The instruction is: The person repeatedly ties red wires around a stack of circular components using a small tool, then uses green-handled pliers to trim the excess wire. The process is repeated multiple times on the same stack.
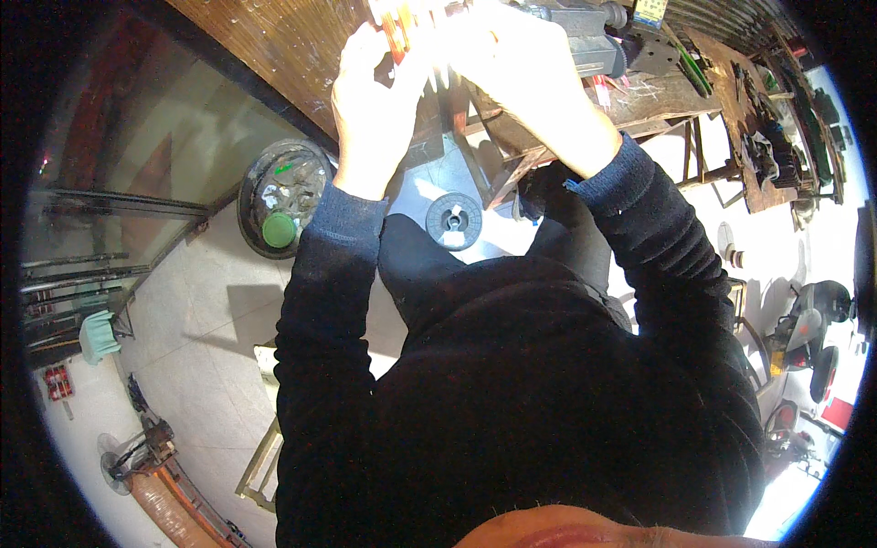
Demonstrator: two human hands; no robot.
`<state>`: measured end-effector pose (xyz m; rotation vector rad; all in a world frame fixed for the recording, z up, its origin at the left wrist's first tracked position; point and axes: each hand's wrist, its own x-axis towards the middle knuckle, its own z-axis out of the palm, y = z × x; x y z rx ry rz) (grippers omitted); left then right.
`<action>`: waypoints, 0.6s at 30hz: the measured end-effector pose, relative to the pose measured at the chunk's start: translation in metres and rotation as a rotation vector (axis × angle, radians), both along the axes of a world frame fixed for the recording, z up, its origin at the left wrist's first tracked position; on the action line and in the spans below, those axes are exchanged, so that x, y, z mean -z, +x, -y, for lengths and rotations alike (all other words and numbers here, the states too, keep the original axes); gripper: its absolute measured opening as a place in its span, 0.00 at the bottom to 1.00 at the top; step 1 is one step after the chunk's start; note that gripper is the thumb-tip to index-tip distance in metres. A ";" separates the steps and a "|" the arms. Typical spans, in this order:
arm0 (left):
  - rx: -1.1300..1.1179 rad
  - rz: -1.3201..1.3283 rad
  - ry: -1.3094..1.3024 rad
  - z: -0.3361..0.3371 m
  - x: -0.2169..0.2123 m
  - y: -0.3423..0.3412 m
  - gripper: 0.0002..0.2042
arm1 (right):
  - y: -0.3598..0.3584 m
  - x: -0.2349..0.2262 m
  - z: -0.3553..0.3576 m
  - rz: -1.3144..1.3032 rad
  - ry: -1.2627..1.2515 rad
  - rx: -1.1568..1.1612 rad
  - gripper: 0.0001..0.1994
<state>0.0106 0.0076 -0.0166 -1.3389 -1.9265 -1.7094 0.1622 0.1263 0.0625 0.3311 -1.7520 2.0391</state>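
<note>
Both my hands are raised together at the top edge over the wooden bench, strongly washed out by light. My left hand (379,110) closes its thumb and fingers around a shiny orange-red striped piece (395,35), whose exact kind I cannot make out. Close beside it is my right hand (525,68), its fingers bent inward toward the same spot. Glare hides its fingertips and whatever they touch. Just right of it, a dark grey machine with round knobs (594,55) rests on the worktop.
A black basin (247,215) with scraps and a green round lid (280,230) stands on the floor at left. Between my legs lies a dark spool (454,222). A rough wooden bench (653,108) extends right. A glass-fronted cabinet (196,119) is at left, a motorbike (806,333) far right.
</note>
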 end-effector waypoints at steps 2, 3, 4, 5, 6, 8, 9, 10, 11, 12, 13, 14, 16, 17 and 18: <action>0.031 0.048 -0.021 0.002 -0.004 0.003 0.16 | -0.002 0.010 -0.008 0.006 0.075 0.090 0.20; 0.041 0.061 -0.025 0.003 -0.007 0.003 0.16 | -0.005 0.014 -0.011 -0.011 0.068 0.090 0.21; 0.051 0.074 -0.031 0.003 -0.009 0.004 0.15 | -0.007 0.019 -0.013 -0.028 0.059 0.090 0.22; 0.056 0.075 -0.036 0.003 -0.011 0.004 0.15 | -0.008 0.023 -0.014 -0.022 -0.011 0.084 0.22; 0.060 0.076 -0.039 0.003 -0.012 0.004 0.14 | -0.008 0.026 -0.014 -0.016 -0.079 0.077 0.23; 0.122 0.173 -0.023 0.002 -0.014 0.002 0.14 | -0.004 0.027 -0.012 0.008 -0.214 0.066 0.23; 0.181 0.268 -0.002 0.001 -0.014 0.001 0.14 | -0.002 0.025 -0.010 0.026 -0.279 0.063 0.23; 0.251 0.344 0.027 0.001 -0.015 0.000 0.14 | -0.001 0.022 -0.008 0.045 -0.344 0.059 0.23; 0.276 0.400 -0.009 0.000 -0.015 -0.003 0.14 | -0.003 0.016 -0.006 -0.002 -0.260 0.050 0.23; 0.313 0.435 -0.036 -0.001 -0.016 -0.007 0.14 | -0.007 0.010 -0.005 -0.049 -0.175 0.039 0.23; 0.364 0.458 -0.048 -0.002 -0.018 -0.011 0.14 | -0.011 0.004 -0.003 -0.098 -0.091 0.028 0.24; 0.370 0.485 -0.083 -0.002 -0.018 -0.015 0.14 | -0.029 0.000 -0.002 -0.302 -0.166 -0.321 0.23; 0.416 0.517 -0.126 -0.004 -0.018 -0.019 0.14 | -0.048 -0.005 -0.003 -0.508 -0.245 -0.680 0.22; 0.391 0.513 -0.121 -0.005 -0.018 -0.020 0.14 | -0.052 -0.003 -0.004 -0.512 -0.253 -0.690 0.21; 0.366 0.509 -0.114 -0.005 -0.016 -0.019 0.14 | -0.049 0.000 -0.008 -0.449 -0.219 -0.573 0.21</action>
